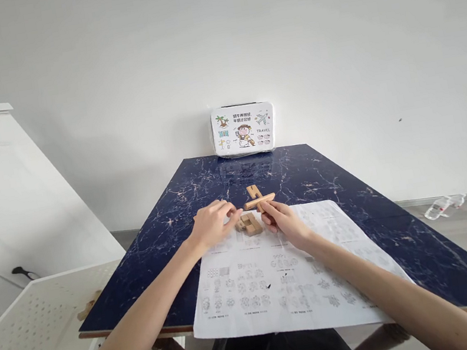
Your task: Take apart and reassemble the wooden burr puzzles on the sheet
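My right hand (283, 219) is closed on a small cross of two wooden puzzle bars (257, 197), held just above the table. My left hand (213, 222) hovers palm down with its fingers curled, the fingertips touching or almost touching a few loose wooden puzzle pieces (249, 224) that lie at the top edge of a white printed instruction sheet (277, 275). Both hands are a short way apart over the middle of the dark blue marbled table (352, 191).
A white case with cartoon travel pictures (244, 129) stands against the wall at the table's far edge. A white perforated rack or basket (27, 335) is at the left. A clear plastic bottle (443, 205) lies on the floor to the right.
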`<action>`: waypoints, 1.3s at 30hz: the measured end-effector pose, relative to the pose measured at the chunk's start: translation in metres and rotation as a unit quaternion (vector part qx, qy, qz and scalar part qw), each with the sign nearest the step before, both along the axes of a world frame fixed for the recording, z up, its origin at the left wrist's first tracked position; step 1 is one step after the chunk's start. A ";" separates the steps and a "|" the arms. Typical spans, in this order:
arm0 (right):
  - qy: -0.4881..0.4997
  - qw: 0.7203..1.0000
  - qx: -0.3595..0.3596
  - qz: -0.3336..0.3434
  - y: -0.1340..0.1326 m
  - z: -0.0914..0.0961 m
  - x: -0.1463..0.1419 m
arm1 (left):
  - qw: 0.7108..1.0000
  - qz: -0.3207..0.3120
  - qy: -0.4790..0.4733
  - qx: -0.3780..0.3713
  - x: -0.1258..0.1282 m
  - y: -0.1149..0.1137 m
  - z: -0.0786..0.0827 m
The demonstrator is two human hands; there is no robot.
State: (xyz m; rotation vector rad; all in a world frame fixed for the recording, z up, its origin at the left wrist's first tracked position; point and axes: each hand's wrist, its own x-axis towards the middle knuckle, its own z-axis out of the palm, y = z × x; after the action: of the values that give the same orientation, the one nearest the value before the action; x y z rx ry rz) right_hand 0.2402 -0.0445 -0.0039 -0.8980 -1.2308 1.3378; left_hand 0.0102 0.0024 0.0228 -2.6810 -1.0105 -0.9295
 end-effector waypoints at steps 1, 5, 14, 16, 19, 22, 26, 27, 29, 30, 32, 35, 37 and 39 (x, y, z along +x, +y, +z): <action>0.006 1.000 -0.011 -0.007 0.001 0.000 0.001 | 1.000 -0.002 0.011 -0.004 -0.007 0.006 0.002; 0.012 0.999 -0.029 -0.016 0.002 0.000 0.004 | 0.996 -0.011 -0.014 -0.084 -0.034 0.032 0.002; 0.014 0.999 -0.041 0.004 0.001 -0.001 0.003 | 0.956 0.133 -0.168 -0.199 -0.046 0.048 -0.014; 0.017 0.999 -0.043 0.005 0.001 -0.001 0.003 | 0.951 0.157 -0.183 -0.195 -0.046 0.048 -0.016; 0.019 0.999 -0.046 0.005 0.001 -0.001 0.002 | 0.940 0.192 -0.212 -0.188 -0.047 0.050 -0.015; 0.015 0.999 -0.050 0.003 0.000 0.001 0.001 | 0.872 0.208 -0.351 -0.271 -0.048 0.053 -0.013; 0.002 0.999 -0.051 0.009 0.000 0.001 0.002 | 0.753 0.164 -0.488 -0.410 -0.050 0.058 -0.007; -0.001 0.999 -0.050 0.011 0.000 0.000 0.002 | 0.738 0.155 -0.499 -0.427 -0.051 0.059 -0.005; -0.007 0.999 -0.048 0.014 0.001 -0.002 0.002 | 0.702 0.136 -0.524 -0.463 -0.050 0.060 -0.002; -0.009 0.999 -0.047 0.015 0.001 -0.003 0.003 | 0.683 0.126 -0.536 -0.480 -0.050 0.060 0.000; -0.012 0.999 -0.044 0.018 0.002 -0.004 0.002 | 0.640 0.108 -0.560 -0.514 -0.047 0.059 0.004; -0.012 0.999 -0.041 0.018 0.003 -0.005 0.002 | 0.581 0.093 -0.597 -0.546 -0.042 0.057 0.007; -0.011 0.999 -0.042 0.019 0.003 -0.005 0.001 | 0.550 0.094 -0.618 -0.554 -0.039 0.054 0.006; -0.010 0.999 -0.044 0.017 0.002 -0.003 0.001 | 0.530 0.095 -0.635 -0.554 -0.036 0.052 0.004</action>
State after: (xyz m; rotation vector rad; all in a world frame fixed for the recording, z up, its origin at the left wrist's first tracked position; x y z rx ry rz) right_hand 0.2409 -0.0421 -0.0074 -0.9575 -1.2149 1.4228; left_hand -0.0263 0.0546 0.0273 -1.6523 -2.7959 -3.1633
